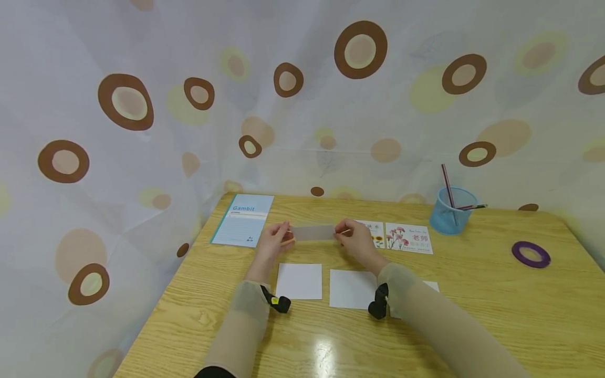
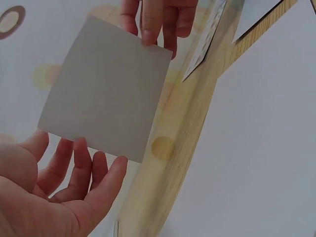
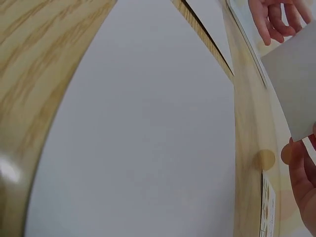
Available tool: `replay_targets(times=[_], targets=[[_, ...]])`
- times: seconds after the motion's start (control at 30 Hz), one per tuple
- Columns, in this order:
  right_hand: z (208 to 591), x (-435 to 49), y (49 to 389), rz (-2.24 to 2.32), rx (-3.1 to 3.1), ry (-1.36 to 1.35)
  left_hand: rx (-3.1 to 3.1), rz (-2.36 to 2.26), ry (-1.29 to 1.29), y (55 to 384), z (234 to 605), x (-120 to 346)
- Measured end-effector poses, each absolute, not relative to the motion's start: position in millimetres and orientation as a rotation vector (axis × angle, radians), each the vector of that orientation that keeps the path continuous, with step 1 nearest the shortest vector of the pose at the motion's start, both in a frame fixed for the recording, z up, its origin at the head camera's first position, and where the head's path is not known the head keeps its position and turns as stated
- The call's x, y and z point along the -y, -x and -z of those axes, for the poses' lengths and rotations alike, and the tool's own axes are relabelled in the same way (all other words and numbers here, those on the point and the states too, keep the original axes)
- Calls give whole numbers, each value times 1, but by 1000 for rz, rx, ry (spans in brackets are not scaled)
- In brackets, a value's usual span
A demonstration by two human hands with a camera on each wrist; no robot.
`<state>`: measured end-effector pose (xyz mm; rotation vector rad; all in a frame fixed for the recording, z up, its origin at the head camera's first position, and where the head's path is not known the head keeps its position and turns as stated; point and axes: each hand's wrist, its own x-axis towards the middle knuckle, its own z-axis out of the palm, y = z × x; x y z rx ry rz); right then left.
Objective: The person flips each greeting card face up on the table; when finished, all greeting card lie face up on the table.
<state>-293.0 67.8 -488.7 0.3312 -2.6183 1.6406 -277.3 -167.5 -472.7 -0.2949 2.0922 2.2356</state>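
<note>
Left hand, fingers part-curled, grips left edge of grey card; right hand pinches opposite edge. Grey card raised above table, spanning gap between hands. Notebook just beside left hand; two printed cards near right. Wood strip shows before three white cards, one mostly hidden by right forearm. One cup, two pencils, one purple ring.

Card: plain grey face, flat, straight-edged. Held up by opposite edges, left hand and right hand. Head view: narrow, near-level band just below frame centre. Left wrist view: slanted, upper left. Right wrist view: cut off by right edge.
</note>
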Motion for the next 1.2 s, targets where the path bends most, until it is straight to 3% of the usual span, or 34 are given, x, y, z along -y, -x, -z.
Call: replay_targets(times=[1.2], targets=[[484,-74,288,-1679,2609,-253,-2151,-2087,223,272,474,167]])
